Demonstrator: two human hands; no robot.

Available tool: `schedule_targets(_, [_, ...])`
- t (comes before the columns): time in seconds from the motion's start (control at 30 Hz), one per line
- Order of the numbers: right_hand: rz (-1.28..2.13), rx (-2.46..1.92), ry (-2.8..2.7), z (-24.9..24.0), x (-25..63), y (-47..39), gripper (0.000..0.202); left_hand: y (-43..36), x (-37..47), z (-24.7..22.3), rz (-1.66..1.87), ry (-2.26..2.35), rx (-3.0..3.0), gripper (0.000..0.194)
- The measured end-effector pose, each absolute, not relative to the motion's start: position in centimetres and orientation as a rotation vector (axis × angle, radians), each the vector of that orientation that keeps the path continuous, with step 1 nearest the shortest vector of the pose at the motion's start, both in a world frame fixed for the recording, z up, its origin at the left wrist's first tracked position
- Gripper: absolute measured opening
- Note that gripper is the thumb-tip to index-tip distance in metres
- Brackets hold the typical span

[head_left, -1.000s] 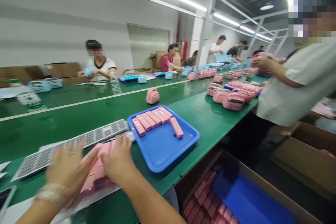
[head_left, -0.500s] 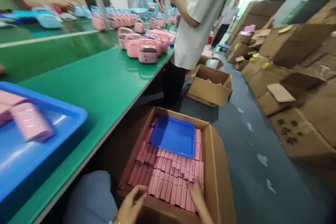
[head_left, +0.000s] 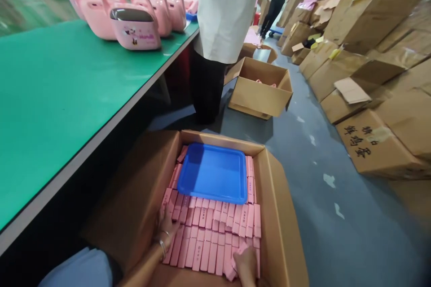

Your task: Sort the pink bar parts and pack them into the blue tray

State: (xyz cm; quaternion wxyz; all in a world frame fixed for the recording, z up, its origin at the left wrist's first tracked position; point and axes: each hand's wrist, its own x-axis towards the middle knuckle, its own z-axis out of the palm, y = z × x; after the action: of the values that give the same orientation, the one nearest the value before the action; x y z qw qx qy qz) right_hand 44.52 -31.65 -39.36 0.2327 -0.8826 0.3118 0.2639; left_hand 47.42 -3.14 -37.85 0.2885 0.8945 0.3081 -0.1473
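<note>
An open cardboard box (head_left: 281, 215) on the floor holds rows of slim pink boxes (head_left: 202, 246), with an empty blue tray (head_left: 213, 172) lying on top at the far end. At the left side of the rows, my left hand (head_left: 167, 226) has its fingers spread over the pink boxes. My right hand (head_left: 245, 262), near the front right corner, is closed on a pink box (head_left: 230, 269) that sits tilted among the others.
A green-topped table (head_left: 67, 98) at the left bears pink handled devices (head_left: 134, 27). Beyond the box stands a person in a white shirt (head_left: 225, 13), beside another open carton (head_left: 259, 94). Stacked cartons (head_left: 380, 143) line the right side.
My left hand has moved forward onto the rows' left side. My right hand has closed on a pink box and tilted it. The view has shifted, and the table's blue tray is out of sight.
</note>
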Motion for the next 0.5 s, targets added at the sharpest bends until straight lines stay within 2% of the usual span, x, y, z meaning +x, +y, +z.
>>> schedule_targets(0.1, [0.604, -2.432, 0.581, -38.9, 44.1, -27.9, 0.028, -3.1, 48.4, -38.3, -0.524, 0.738, 2.519, 0.049])
schedule_targets(0.27, [0.558, -2.428, 0.045, -38.3, 45.8, -19.0, 0.035, -3.3, 48.2, -38.1, -0.803, 0.653, 2.687, 0.068])
schedule_targets(0.37, [0.544, -2.52, -0.122, -38.3, 48.2, -15.6, 0.035, -2.9, 47.9, -37.5, -0.909, 0.549, 2.744, 0.065])
schedule_targets(0.5, [0.502, -2.657, -0.208, -38.8, 50.8, -14.8, 0.047, -2.7, 47.8, -37.1, -0.972, 0.49, 2.766, 0.064])
